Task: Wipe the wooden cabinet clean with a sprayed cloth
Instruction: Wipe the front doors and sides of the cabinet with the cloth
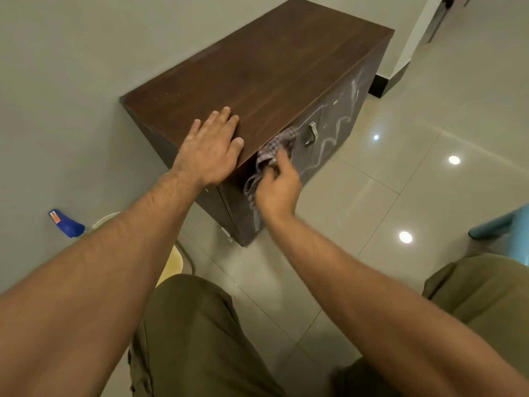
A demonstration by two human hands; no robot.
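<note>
Saw dark wood grain on the cabinet (257, 75) top, smooth and nearly matt, with a few pale specks. Found its front darker, faintly sheeny, streaked with whitish smears toward 2 o'clock. Noted a brushed metal handle (311, 133) on that front. Took the cloth (276, 149) for a soft woven check, crumpled. Saw glossy floor tiles (400, 190) at 3 o'clock mirroring lights, a matt painted wall (71, 81) at 10 o'clock, and a shiny blue plastic piece (67, 224) at 9 o'clock.
</note>
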